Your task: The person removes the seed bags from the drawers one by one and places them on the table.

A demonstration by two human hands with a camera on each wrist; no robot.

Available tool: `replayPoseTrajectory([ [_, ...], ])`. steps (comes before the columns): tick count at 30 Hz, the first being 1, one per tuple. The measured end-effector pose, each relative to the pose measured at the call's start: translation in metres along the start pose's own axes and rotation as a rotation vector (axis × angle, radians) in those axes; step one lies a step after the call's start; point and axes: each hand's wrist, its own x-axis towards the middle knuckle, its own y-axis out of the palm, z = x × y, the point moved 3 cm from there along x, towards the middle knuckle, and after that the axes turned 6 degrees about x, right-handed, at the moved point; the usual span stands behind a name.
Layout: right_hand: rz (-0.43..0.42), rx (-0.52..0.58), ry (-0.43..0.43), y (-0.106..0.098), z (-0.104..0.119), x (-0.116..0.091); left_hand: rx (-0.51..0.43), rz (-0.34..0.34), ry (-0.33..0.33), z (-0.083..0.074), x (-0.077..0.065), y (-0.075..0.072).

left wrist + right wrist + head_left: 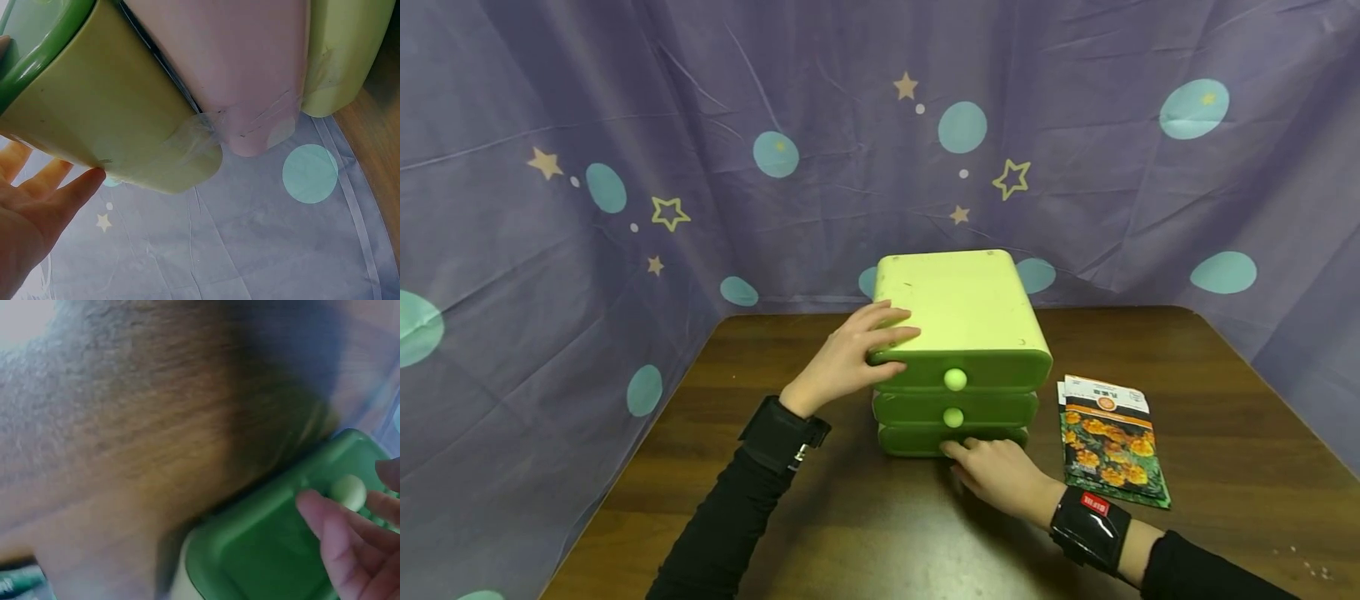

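Note:
A small three-drawer cabinet [955, 300] with a pale yellow-green top and green drawer fronts stands on the wooden table. My left hand [857, 354] rests on its upper left edge, fingers spread over the top and thumb near the top drawer's front. From the left wrist view, fingertips touch the cabinet's yellow-green side wall [125, 119]. Low at the front, my right hand [1000, 471] is at the bottom drawer [910, 440]. In the right wrist view its thumb and fingers pinch the round light-green knob [348, 492], which the hand hides in the head view.
Seed packets [1108, 433] with orange flowers lie stacked to the right of the cabinet. Behind the table [820, 533] hangs a purple curtain [850, 100] with stars and ovals. Clear tape [200, 131] spans the cabinet's side sections.

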Motion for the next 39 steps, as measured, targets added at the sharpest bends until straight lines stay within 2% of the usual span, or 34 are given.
replayPoseTrajectory([
  [7,-0.019,0.019,-0.002,0.010,-0.006,0.003,-0.006,-0.004,0.004,0.000,0.001,0.000],
  [17,-0.074,0.014,-0.007,0.008,-0.004,0.003,-0.006,-0.005,0.001,0.002,0.002,-0.001],
  [26,-0.038,0.019,-0.006,0.008,0.018,-0.012,-0.015,-0.003,-0.003,0.001,0.001,-0.002],
  [35,-0.019,0.003,-0.050,0.009,0.041,-0.034,-0.012,0.002,-0.006,0.001,-0.001,0.000],
  [39,0.024,0.024,-0.075,0.009,0.048,-0.043,-0.015,0.005,-0.006,0.000,0.000,0.001],
])
